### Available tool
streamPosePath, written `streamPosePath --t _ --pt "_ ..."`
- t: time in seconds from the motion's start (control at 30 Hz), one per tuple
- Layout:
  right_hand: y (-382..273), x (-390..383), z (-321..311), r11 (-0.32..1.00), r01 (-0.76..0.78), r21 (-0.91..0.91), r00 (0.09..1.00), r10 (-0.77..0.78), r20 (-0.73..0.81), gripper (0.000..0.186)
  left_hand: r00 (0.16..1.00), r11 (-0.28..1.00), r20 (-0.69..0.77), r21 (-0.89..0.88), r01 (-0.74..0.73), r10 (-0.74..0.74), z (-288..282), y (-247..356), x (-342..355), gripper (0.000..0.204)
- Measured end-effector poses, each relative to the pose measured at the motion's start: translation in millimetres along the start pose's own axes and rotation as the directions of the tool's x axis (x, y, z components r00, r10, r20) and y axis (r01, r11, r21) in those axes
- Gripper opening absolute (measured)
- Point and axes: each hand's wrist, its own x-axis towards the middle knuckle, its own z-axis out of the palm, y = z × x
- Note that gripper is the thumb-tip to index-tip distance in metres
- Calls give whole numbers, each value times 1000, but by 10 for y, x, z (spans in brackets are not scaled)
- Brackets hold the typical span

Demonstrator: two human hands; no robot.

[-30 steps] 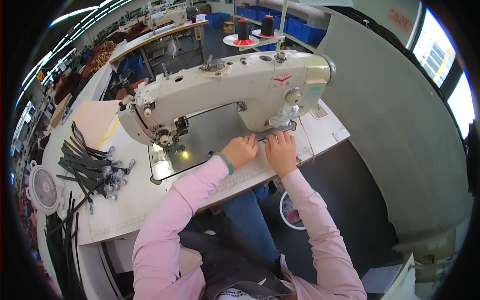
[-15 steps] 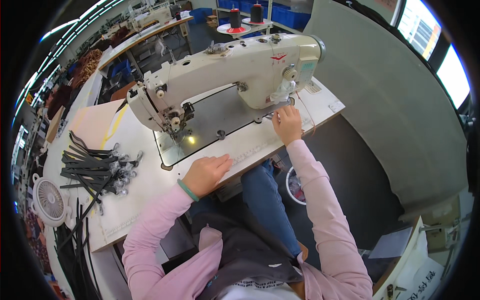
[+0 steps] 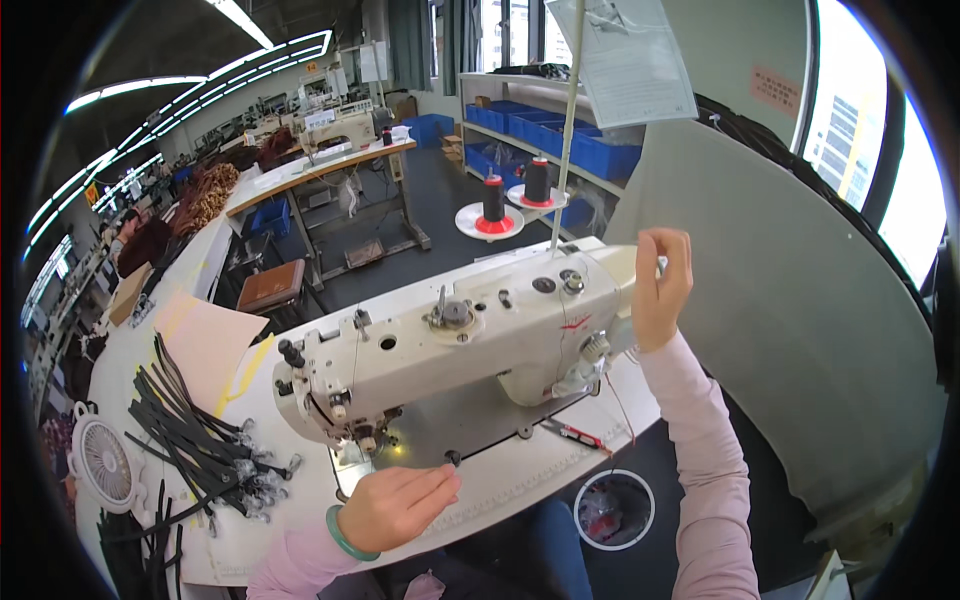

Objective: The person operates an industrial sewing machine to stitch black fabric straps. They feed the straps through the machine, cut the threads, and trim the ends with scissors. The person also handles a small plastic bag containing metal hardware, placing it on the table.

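In front of me stands a white sewing machine (image 3: 450, 350), a lit spot beside its needle area. My left hand (image 3: 400, 508), a green bangle at its wrist, is at the table's front edge near the needle plate. Its fingers are stretched out and hold nothing visible. My right hand (image 3: 662, 290) is raised at the machine's right end with curled fingers. A small shiny bit shows between thumb and fingers, too small to name; the hand covers the handwheel area. On the table below lies a red-and-black cutter (image 3: 575, 433).
Black straps (image 3: 190, 420) with clear-wrapped ends lie left, near a white fan (image 3: 103, 462) and a pink sheet (image 3: 205, 345). Two dark thread spools (image 3: 493, 200) stand behind the machine. A white-rimmed bin (image 3: 650, 500) sits below right. A grey partition (image 3: 780, 320) stands on the right.
My right hand has risen from the table to the machine's right end; the cutter now shows. My left hand stays near the front edge. The view has tilted up.
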Motion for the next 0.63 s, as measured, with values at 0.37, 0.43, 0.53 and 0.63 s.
streamPosePath --t 0.37,0.43,0.53,0.63 --pt "2007 605 1244 780 -364 -510 545 622 562 68 916 920 -165 -209 330 -366 -358 94 872 24" --pt "2084 664 1320 757 -352 -551 516 648 560 74 875 876 -157 -245 415 -458 -395 214 933 24" --pt "2247 770 1552 739 -322 -591 512 662 547 81 814 821 -160 -245 515 -558 -476 322 1012 25" --pt "2211 851 1886 717 -256 -649 474 678 562 90 746 759 -157 -223 611 -647 -466 413 1026 26"
